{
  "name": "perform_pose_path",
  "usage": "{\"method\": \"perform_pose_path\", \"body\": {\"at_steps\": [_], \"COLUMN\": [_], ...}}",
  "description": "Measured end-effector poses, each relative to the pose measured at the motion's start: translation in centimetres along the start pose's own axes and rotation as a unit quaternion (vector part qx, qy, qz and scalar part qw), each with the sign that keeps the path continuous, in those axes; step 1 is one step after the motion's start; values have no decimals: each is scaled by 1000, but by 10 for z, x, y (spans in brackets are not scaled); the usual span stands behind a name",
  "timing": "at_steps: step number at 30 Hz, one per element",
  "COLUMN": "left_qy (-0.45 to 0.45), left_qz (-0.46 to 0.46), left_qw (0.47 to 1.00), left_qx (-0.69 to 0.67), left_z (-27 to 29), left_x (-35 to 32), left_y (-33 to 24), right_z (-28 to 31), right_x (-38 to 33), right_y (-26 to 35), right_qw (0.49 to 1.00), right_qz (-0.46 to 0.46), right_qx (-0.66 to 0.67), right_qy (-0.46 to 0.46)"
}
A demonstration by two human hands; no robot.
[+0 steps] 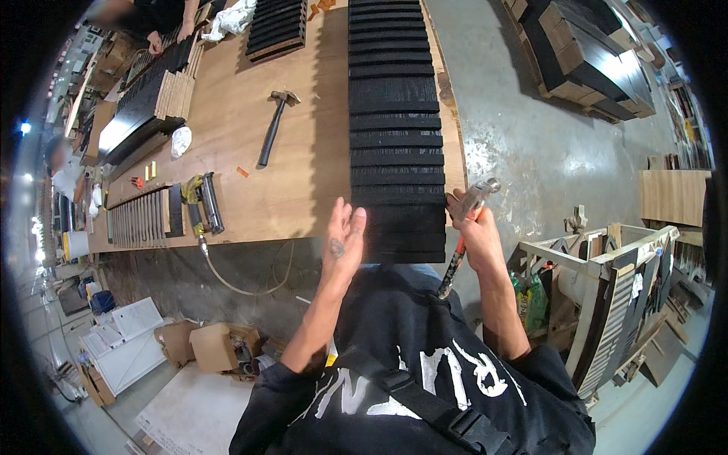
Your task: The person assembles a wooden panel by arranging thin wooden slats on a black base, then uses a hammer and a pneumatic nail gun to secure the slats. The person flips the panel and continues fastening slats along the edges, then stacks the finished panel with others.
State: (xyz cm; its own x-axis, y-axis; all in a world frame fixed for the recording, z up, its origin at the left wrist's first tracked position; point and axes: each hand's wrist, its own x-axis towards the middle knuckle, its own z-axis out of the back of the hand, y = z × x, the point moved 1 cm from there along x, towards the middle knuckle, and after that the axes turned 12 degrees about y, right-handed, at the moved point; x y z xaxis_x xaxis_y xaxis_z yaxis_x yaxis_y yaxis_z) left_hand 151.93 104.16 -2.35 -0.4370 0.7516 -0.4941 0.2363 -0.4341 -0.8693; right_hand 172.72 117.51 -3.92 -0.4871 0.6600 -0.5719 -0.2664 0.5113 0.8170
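A long black slatted panel lies on the wooden table, its near end reaching past the table's front edge toward my body. Beside the panel's left edge is my left hand, fingers stretched out and nothing held; whether it touches the edge is hard to tell. My right hand, at the panel's right edge, is closed around a claw hammer. The metal head points up and away from me, and the dark, orange-marked handle hangs down toward my waist.
On the table lie another hammer, a nail gun with a hose, and a smaller slatted panel. Black boards are stacked at the left, near another person's hands. A wooden rack stands at right.
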Motion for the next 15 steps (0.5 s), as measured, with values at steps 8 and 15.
{"method": "perform_pose_path", "body": {"at_steps": [8, 15], "left_qy": [37, 41], "left_qz": [14, -59], "left_qw": [999, 996], "left_qx": [32, 48], "left_z": [11, 22], "left_x": [19, 14], "left_y": [-10, 26], "right_z": [-2, 24], "right_x": [7, -19], "right_y": [5, 19], "right_qw": [997, 986], "right_qz": [38, -102], "right_qx": [67, -91], "right_qy": [-15, -97]}}
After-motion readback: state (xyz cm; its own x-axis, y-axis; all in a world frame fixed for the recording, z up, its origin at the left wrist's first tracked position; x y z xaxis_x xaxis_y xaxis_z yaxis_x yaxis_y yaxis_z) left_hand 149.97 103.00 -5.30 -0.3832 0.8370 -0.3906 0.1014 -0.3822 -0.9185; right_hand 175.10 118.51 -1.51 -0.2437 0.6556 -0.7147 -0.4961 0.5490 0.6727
